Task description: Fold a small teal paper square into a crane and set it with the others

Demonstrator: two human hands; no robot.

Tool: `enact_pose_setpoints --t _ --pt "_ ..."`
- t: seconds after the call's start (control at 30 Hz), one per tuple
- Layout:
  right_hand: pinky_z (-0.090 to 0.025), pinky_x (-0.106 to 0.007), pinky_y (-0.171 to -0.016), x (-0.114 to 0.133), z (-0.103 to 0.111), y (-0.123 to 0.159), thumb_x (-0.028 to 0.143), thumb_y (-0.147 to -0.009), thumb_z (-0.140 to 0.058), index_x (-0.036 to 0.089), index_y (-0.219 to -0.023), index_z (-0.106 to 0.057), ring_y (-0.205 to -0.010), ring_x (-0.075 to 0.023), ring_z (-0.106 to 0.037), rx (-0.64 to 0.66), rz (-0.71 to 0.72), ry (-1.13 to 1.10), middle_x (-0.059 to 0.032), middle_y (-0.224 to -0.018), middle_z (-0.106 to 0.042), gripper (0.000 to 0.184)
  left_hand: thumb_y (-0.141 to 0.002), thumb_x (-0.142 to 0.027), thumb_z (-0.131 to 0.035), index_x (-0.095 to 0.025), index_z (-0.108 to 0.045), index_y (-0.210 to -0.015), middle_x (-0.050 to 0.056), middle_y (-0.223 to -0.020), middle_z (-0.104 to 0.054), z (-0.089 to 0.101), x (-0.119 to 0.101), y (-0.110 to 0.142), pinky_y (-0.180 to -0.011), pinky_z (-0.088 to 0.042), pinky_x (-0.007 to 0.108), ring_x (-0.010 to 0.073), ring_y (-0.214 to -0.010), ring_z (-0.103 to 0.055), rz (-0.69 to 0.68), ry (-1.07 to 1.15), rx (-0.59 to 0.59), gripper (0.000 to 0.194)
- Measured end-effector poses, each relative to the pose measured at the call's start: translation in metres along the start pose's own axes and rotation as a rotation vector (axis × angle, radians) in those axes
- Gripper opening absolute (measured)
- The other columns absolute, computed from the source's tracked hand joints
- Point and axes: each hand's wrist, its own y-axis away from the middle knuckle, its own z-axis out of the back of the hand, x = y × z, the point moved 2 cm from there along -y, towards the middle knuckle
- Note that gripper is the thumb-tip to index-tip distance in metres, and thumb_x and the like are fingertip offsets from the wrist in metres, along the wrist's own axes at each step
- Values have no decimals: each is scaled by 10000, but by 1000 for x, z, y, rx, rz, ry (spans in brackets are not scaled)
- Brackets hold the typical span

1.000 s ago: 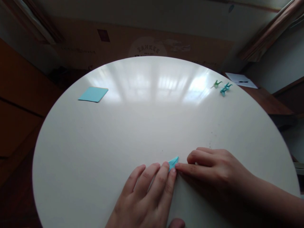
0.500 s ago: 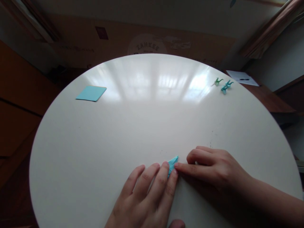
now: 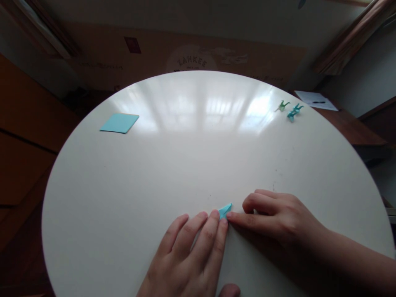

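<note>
Pressing the folded blue paper [image 3: 224, 210] to the near part of the white table [image 3: 139, 185] with the left hand [image 3: 188, 253] open and the right hand's [image 3: 280, 214] index fingertip at its right edge. Cannot tell of any right-hand pinch, with thumb hidden. Seems light, crisp, easily creased; best steadied by folded edges, sparing the far tip.
</note>
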Motion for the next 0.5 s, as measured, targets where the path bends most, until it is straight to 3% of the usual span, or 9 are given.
enact_pose_setpoints --t 0.5 --pt "-451 -280 -615 4 2 1 105 -933 -559 157 -1086 -695 -695 -165 -577 -54 -19 143 -59 -828 -633 211 -963 -509 -501 -139 -598 -1364 75 -1358 -638 2 -1 1 -1139 -266 365 256 -1240 -512 3 -2 -5 553"
